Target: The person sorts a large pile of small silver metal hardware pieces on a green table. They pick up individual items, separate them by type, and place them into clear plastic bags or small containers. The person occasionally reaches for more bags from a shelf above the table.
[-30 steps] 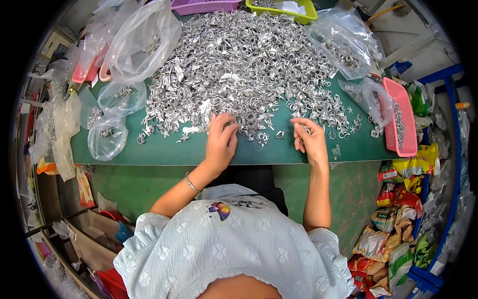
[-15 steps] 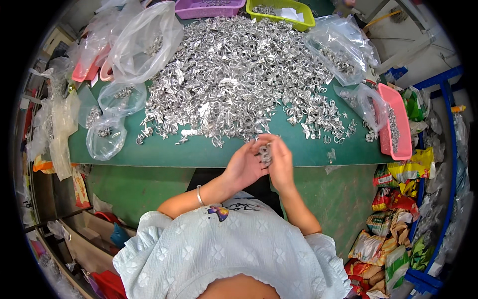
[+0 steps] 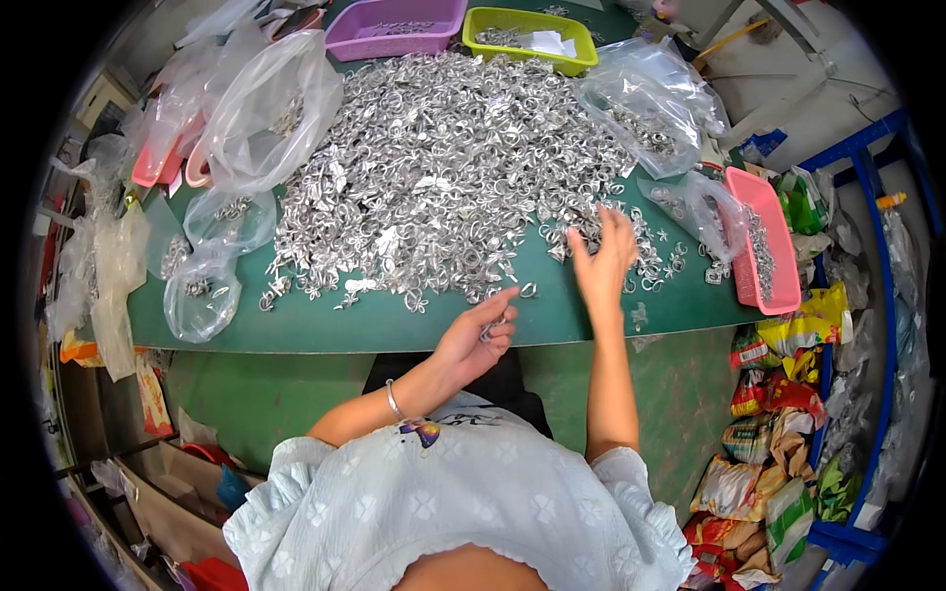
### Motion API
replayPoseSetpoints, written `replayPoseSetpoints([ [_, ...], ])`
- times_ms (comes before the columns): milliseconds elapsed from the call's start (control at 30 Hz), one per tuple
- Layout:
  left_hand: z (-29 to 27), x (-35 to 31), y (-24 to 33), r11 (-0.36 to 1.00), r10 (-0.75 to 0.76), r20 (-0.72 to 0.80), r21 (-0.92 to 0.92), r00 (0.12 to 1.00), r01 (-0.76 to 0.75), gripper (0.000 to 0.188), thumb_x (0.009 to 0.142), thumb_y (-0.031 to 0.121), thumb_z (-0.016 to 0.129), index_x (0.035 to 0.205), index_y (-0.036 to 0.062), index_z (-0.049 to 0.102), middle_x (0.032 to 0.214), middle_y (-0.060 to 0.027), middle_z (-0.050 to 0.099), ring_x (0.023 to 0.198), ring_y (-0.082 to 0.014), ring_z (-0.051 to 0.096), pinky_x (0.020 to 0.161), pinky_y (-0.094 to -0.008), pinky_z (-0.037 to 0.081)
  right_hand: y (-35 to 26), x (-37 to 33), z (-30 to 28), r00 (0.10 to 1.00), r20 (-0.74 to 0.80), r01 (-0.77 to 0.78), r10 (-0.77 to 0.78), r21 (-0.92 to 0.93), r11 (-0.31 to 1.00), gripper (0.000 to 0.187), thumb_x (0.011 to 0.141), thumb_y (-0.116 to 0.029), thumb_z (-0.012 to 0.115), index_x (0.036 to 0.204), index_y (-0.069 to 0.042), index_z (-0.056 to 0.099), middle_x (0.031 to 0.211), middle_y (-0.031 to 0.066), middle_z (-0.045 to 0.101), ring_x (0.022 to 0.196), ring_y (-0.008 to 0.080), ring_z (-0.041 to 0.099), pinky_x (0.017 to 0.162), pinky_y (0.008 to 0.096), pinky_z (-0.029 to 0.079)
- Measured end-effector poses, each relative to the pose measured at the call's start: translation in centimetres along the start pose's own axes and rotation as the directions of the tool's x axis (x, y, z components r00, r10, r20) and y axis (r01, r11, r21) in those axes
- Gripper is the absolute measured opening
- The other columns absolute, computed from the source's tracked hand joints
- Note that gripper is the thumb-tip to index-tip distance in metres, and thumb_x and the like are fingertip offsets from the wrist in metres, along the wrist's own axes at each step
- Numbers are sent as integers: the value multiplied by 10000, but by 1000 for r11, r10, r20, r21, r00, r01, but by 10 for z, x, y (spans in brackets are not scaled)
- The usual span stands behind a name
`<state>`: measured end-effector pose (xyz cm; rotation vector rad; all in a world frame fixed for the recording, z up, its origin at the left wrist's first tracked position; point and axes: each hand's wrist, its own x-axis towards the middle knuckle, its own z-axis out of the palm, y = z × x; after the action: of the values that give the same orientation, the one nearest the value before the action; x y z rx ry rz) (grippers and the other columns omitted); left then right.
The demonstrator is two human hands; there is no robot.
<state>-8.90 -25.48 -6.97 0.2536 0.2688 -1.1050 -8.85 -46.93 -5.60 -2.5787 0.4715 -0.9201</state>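
A broad heap of small silver-coloured metal rings and ornaments (image 3: pixel 434 177) covers the middle of the green table (image 3: pixel 325 330). Near the table's front edge, my left hand (image 3: pixel 475 345) is curled around several silver rings, partly hidden by its fingers. One loose ring (image 3: pixel 529 291) lies just beyond its fingertips. My right hand (image 3: pixel 603 261) reaches over the right front edge of the heap, thumb and fingers apart. Silver pieces lie beneath and between them, and I see nothing gripped there.
Behind the heap stand a purple basket (image 3: pixel 394 41) and a yellow-green basket (image 3: pixel 581 61). Clear plastic bags with silver pieces (image 3: pixel 271 118) lie at the left, and another bag (image 3: pixel 680 98) at the right. A pink basket (image 3: pixel 788 291) sits at the table's right edge.
My hands were together over some silver pieces and have parted. The right one has moved forward and right to the heap; the left has drawn slightly back with rings in it.
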Motion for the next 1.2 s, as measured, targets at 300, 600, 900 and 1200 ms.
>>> replayPoseSetpoints([
  [300, 18, -5, 1, 965, -26, -196, 251, 980, 75, 355, 898, 121, 530, 1229, 17, 456, 857, -11, 501, 628, -59, 397, 485, -172, 329, 27, -15, -4, 963, 214, 166, -165, 16, 986, 525, 732, -342, 690, 1164, -77, 552, 1220, 147, 474, 1180, 339, 395, 998, 470, 265],
  [600, 13, 0, -3, 982, -60, -200, 164, 978, 94, 290, 926, 177, 495, 1163, 9, 489, 816, -2, 502, 613, -67, 404, 482, -182, 322, -1, -36, -14, 832, 285, 394, -476, 300, 869, 348, 737, -58, 627, 1081, -101, 602, 1182, 81, 519, 1126, 303, 474, 884, 399, 411],
  [900, 10, -2, -5, 947, -35, -167, 308, 985, 85, 331, 878, 75, 541, 1200, 13, 501, 919, -30, 566, 704, -90, 497, 535, -190, 383, -13, 5, -7, 973, 105, 187, -206, 167, 968, 540, 722, -270, 688, 1219, -145, 520, 1302, 106, 432, 1194, 344, 400, 980, 459, 291],
  [1200, 11, 0, -5, 931, -84, -143, 343, 986, 128, 403, 864, 64, 562, 1254, 29, 467, 955, -7, 566, 736, -78, 476, 557, -188, 371, 42, -17, -32, 940, 249, 208, -233, 122, 970, 395, 723, -168, 686, 1070, -55, 534, 1112, 117, 527, 1032, 290, 509, 948, 442, 321],
])
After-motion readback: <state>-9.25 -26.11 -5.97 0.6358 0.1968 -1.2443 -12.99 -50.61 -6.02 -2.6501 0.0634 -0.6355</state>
